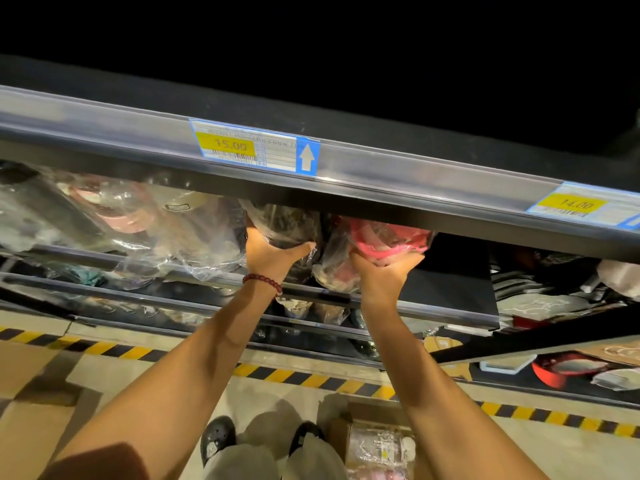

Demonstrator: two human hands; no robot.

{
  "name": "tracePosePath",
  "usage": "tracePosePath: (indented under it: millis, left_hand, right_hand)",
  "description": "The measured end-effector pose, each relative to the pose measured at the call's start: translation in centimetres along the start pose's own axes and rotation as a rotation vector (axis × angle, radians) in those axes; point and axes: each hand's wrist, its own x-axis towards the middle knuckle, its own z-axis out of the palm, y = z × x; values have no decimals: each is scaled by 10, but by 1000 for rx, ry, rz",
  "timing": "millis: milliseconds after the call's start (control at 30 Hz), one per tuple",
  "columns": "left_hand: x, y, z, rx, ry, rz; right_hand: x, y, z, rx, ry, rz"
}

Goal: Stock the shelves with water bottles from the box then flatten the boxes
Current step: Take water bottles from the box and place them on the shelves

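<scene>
Nearest, below the shelf edge (346,188) and by the person's shoes, the open box (377,441) sits on the floor with wrapped bottles still in it, kept within reach for the next pick; so stocking looks unfinished and flattening has not begun.

Both arms reach up from there to just under the shelf edge. The left hand (273,254) cups a dark bagged bottle (287,226) from beneath, thumb out to the right, fingers curled up behind the plastic. The right hand (384,268) supports a pink bagged bottle (384,237) the same way, fingers wrapped round its underside. Holding from below probably lets each bottle be pushed back into the row without the loose bag slipping.

Further in, left of the hands under the same edge, more bagged bottles (138,216) already lie packed; blur hides their details. On the edge itself sits a 15.00 price tag (252,147).
</scene>
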Motion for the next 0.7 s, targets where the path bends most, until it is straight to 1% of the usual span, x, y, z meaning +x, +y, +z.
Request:
tracePosePath:
  millis: [133, 267, 333, 433, 567, 700]
  left_hand:
    - [-7, -7, 3, 17, 18, 102]
    - [-4, -18, -3, 57, -8, 149]
    - [-2, -20, -9, 98, -34, 163]
    - [4, -19, -18, 170, -84, 198]
    - [10, -20, -28, 237, -112, 213]
    - [13, -17, -35, 278, -167, 232]
  right_hand:
    - [-9, 0, 5, -94, -2, -86]
    - [-16, 9, 6, -167, -110, -200]
    - [-16, 12, 7, -193, -154, -210]
    - [-14, 14, 12, -231, -148, -199]
    - [-15, 17, 13, -296, -159, -229]
    - [-13, 15, 3, -234, -301, -207]
